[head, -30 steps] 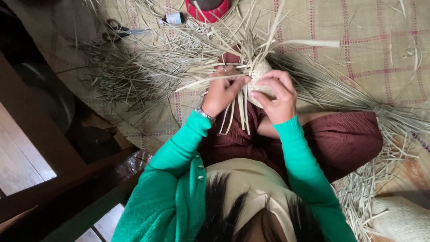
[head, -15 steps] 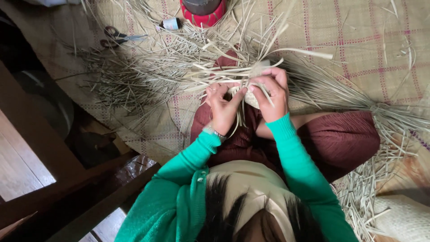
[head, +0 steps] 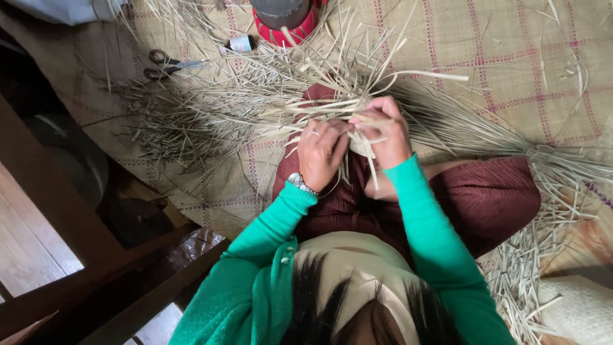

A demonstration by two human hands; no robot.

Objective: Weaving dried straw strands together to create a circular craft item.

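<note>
Checked mat (head: 511,57) under hands (head: 354,140) gripping straw weave (head: 361,144)

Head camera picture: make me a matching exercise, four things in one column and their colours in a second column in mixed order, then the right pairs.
Things:
1. sleeves
2. scissors
3. round base at the top
4. straw strips held by the left hand and right hand

Colours:
A. pale tan
B. red
C. green
D. dark handles, metal blades

Pairs: 1-C, 2-D, 3-B, 4-A
</note>
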